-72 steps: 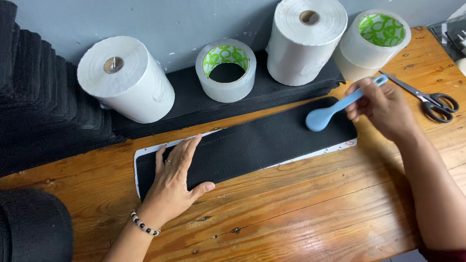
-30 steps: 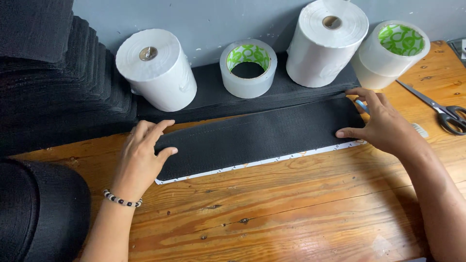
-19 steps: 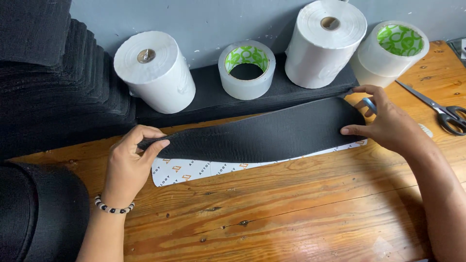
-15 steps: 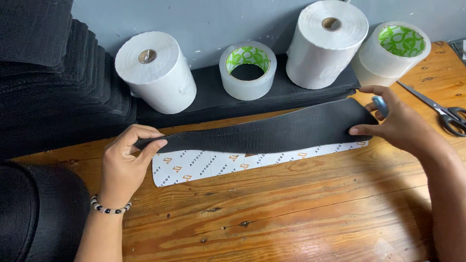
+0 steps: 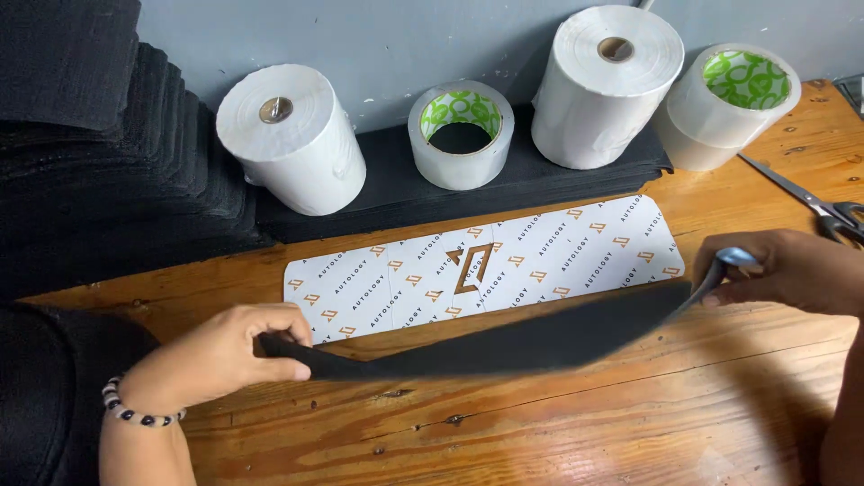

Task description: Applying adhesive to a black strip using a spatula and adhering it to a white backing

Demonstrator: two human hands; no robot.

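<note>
The left hand was closed in a pinching grip on the near-left end of a long black strip, thumb and fingers shut on its edge, while the right hand held the far-right end, fingers curled shut around both the strip and a pale blue tool tucked against the palm. Between the two grips the strip hung just above the surface, seen almost edge-on and sagging slightly in the middle. Its long axis ran left to right, the left end lying nearer the person and lower, the right end pointing up and away toward a pair of scissors. Just beyond the strip, flat on the surface, lay a white printed backing sheet of much the same length, on a similar slant. Behind that stood two white paper rolls and two clear tape rolls with green cores, resting on a low pile of black sheets, with a taller dark stack beyond the left grip. Judging from this, the limp strip could fold or twist in mid-air if either grip slackened, and any sticky face might catch on itself or on the surface. The tool sharing the right grip could also slip or crease the end.
</note>
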